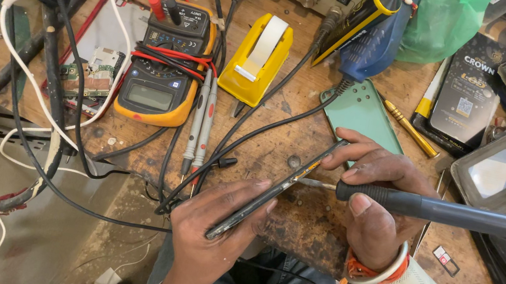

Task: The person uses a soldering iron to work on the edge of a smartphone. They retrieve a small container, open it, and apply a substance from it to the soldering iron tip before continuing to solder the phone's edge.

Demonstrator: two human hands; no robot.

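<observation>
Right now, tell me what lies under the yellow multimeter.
The yellow multimeter rests on the wooden bench, its left edge overlapping an opened red phone with exposed circuit board. Its red leads lie on top. Whatever sits directly beneath is covered.

A scuffed, stained wooden workbench (293, 227) stands over a grey floor (44, 244) in even light.

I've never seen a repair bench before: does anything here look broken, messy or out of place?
Yes. The phone held on edge in the left hand seems opened, with a soldering iron in the right hand at its side. An opened phone with bare circuit boards lies left of the multimeter. Cables tangle across the worn bench.
</observation>
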